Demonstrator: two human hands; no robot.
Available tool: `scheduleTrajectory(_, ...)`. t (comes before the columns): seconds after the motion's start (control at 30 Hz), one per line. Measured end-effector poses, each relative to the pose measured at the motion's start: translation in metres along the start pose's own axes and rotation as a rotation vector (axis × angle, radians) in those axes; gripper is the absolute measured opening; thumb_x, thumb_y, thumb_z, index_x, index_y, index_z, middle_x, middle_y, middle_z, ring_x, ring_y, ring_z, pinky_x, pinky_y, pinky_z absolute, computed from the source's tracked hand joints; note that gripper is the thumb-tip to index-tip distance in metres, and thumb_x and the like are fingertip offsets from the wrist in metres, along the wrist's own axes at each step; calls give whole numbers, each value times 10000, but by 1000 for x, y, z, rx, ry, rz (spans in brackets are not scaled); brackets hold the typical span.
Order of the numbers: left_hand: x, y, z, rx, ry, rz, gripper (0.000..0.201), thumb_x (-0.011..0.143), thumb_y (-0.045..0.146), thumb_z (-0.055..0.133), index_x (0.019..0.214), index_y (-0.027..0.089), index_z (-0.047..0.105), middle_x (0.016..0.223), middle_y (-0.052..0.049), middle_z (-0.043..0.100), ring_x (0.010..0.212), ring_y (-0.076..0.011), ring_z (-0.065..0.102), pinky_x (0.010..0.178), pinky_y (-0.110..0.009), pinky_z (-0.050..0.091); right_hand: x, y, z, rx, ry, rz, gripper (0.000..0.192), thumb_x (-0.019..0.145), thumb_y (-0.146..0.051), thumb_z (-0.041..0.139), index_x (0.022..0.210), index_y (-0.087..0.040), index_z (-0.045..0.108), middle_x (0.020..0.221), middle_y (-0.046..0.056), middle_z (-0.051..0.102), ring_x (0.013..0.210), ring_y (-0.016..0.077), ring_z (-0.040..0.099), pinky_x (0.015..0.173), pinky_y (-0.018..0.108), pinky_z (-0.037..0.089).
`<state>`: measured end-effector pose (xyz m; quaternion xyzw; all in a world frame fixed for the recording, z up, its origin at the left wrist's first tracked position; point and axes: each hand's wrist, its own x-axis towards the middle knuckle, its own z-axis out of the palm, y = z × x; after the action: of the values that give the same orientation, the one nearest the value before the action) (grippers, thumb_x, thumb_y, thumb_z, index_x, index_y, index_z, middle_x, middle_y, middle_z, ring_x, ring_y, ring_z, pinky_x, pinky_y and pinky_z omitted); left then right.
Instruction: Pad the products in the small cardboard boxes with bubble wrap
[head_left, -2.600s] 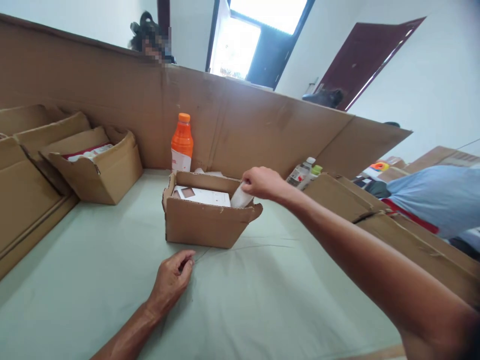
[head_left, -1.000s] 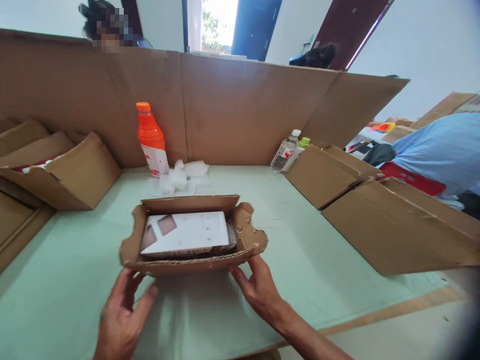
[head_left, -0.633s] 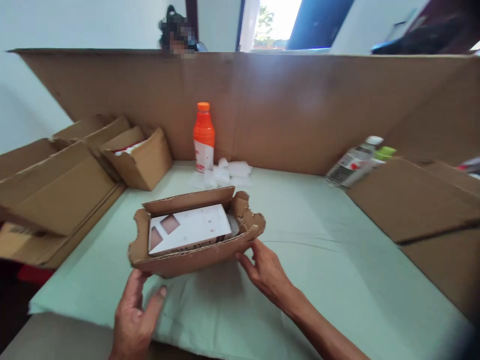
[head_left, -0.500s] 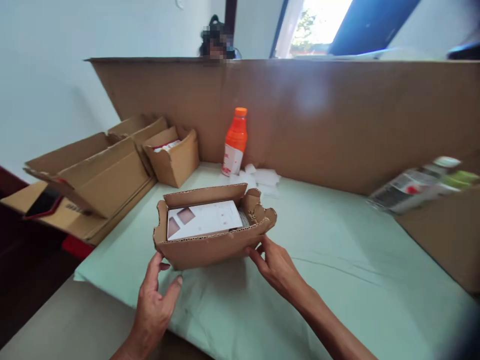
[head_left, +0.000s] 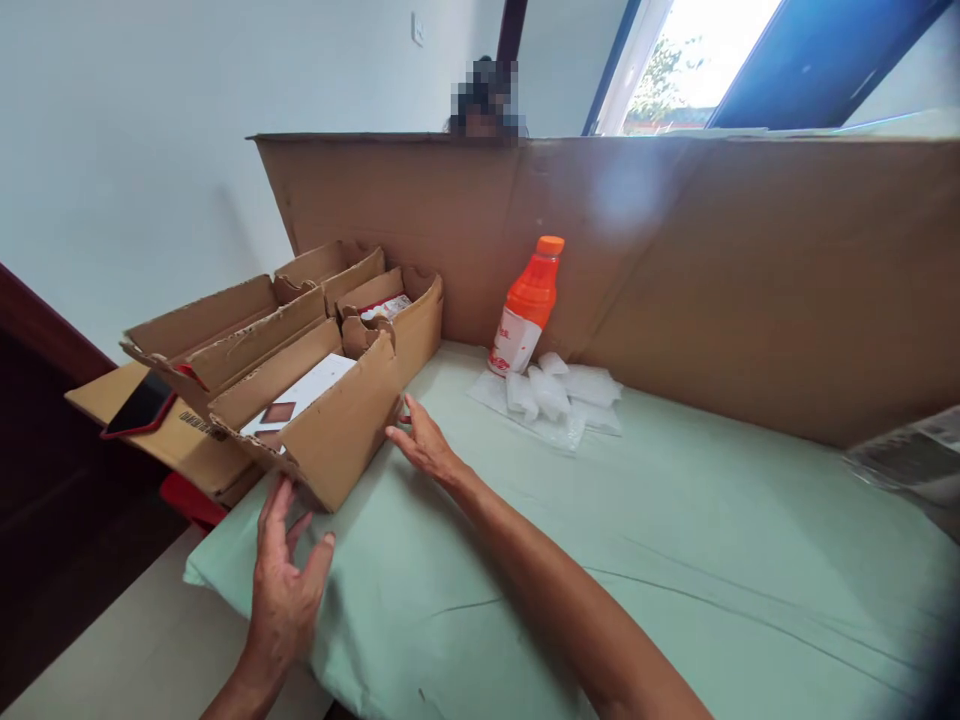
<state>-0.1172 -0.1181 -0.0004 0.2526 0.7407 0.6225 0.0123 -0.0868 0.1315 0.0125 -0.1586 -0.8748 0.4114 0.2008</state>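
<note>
An open cardboard box (head_left: 345, 440) stands at the left of the green-covered table, alongside other cardboard bins. In it lies a white printed carton (head_left: 319, 385). My left hand (head_left: 289, 580) is at the box's near end, its fingertips at the lower edge and the thumb spread away. At the box's right side is my right hand (head_left: 426, 440), fingers loosely apart and close to the wall; whether they touch it I cannot tell. Neither hand is wrapped around anything.
Behind stand a larger cardboard bin (head_left: 262, 335) and a small box (head_left: 420, 325) with packets inside. An orange-capped bottle (head_left: 527, 305) leans near crumpled clear wrap (head_left: 551, 395). A tall cardboard panel (head_left: 675, 280) borders the back, with a person's head beyond. A dark phone (head_left: 139, 405) lies far left.
The cardboard box with the white carton has moved from the table's middle to the left, turned, and now stands beside the bins. Both hands went along. The view has swung right to left.
</note>
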Motion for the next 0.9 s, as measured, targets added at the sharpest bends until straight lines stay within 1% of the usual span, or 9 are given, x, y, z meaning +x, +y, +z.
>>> scheduleTrajectory(0.1,19,-8,8,35,18,11,759,855,318,648,1552,274,350,1639,-110,315,1489,-296,356,1168,-441,412,-9,10,21,-71,-32,-62,600,948,-299,567,1509,-151,413,1533,220,465,1329,286,538,1086,466,463)
scheduleTrajectory(0.2,27,-16,11,36,13,-65,791,852,344,653,1563,247,321,1594,-141,384,1466,-300,391,1183,-467,383,-27,12,28,-112,-79,-115,455,936,-268,592,1374,-148,580,1486,191,541,1409,281,466,1180,480,364)
scheduleTrajectory(0.33,11,-19,10,36,-64,-245,803,863,407,636,1566,219,297,1500,-187,484,1418,-326,460,1162,-528,393,-41,2,30,-200,-151,-161,384,915,-265,639,1275,-133,659,1433,167,601,1424,288,452,1207,460,327)
scheduleTrajectory(0.4,-4,-19,10,53,-107,-265,791,869,429,626,1558,209,307,1492,-196,491,1427,-339,448,1170,-554,372,-45,-4,30,-314,-184,-190,390,942,-296,615,1297,-138,643,1468,157,572,1435,295,436,1193,457,343)
scheduleTrajectory(0.53,-31,-19,11,92,-197,-201,712,846,464,630,1475,193,436,1500,-176,499,1419,-346,457,1201,-552,337,-67,-15,29,-514,-196,-270,440,994,-363,551,1362,-123,580,1509,167,526,1426,304,438,1165,473,355)
scheduleTrajectory(0.63,-46,-17,10,158,-316,-130,627,828,495,632,1377,204,541,1489,-145,523,1396,-352,484,1205,-554,336,-101,-22,25,-611,-167,-322,442,998,-407,547,1343,-133,585,1481,158,552,1385,295,475,1131,454,381)
scheduleTrajectory(0.7,-52,-17,9,232,-394,-67,581,837,531,606,1326,218,580,1475,-125,541,1378,-364,500,1185,-571,366,-130,-26,21,-685,-150,-355,435,1003,-453,535,1317,-160,604,1454,118,578,1355,271,497,1118,412,391)
scheduleTrajectory(0.8,-52,-20,14,352,-531,50,528,861,583,550,1299,289,585,1486,-71,534,1362,-375,514,1055,-586,509,-173,-28,5,-797,-169,-374,430,1032,-485,479,1347,-217,596,1466,46,572,1359,219,483,1119,354,383)
scheduleTrajectory(0.9,-48,-25,39,397,-735,204,492,882,601,504,1303,353,554,1492,-41,526,1374,-367,502,866,-558,611,-218,-24,-26,-848,-218,-337,416,1057,-460,433,1386,-254,581,1501,10,545,1377,183,472,1112,317,385)
